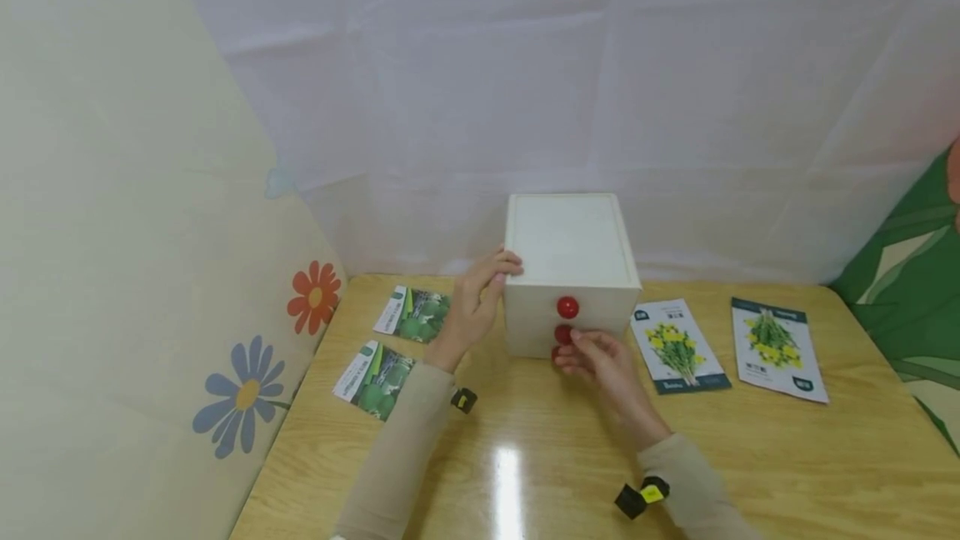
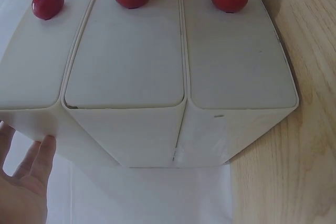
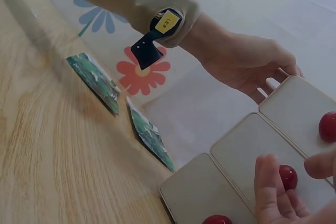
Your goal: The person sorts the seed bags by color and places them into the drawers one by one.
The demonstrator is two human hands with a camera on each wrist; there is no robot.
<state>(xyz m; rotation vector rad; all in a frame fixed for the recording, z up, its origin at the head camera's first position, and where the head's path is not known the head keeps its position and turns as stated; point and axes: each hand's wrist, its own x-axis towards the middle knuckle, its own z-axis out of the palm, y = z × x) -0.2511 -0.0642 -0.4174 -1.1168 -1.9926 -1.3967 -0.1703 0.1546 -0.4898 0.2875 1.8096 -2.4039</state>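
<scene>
We find the desk (image 1: 750, 457) nearest, with both sleeved arms reaching over it. The right hand (image 1: 611, 369) is at the middle knob (image 1: 563, 333) of the box, thumb and fingers on either side of it; we cannot tell whether they are clamped on it. To the left we note the front green packet (image 1: 375, 377), and to the right, two yellow-flower packets (image 1: 678, 346) (image 1: 780, 350), all lying flat. The white box (image 1: 566, 240) stands upright on the desk between the packets; its upper knob (image 1: 567, 307) and lower knob (image 1: 556, 352) are also red. We see the left hand (image 1: 474, 298) resting on the box's left upper edge, fingers apart and loosely extended. The rear green packet (image 1: 422, 315) lies left of that hand. Behind everything hangs the pale cloth (image 1: 465, 90).
</scene>
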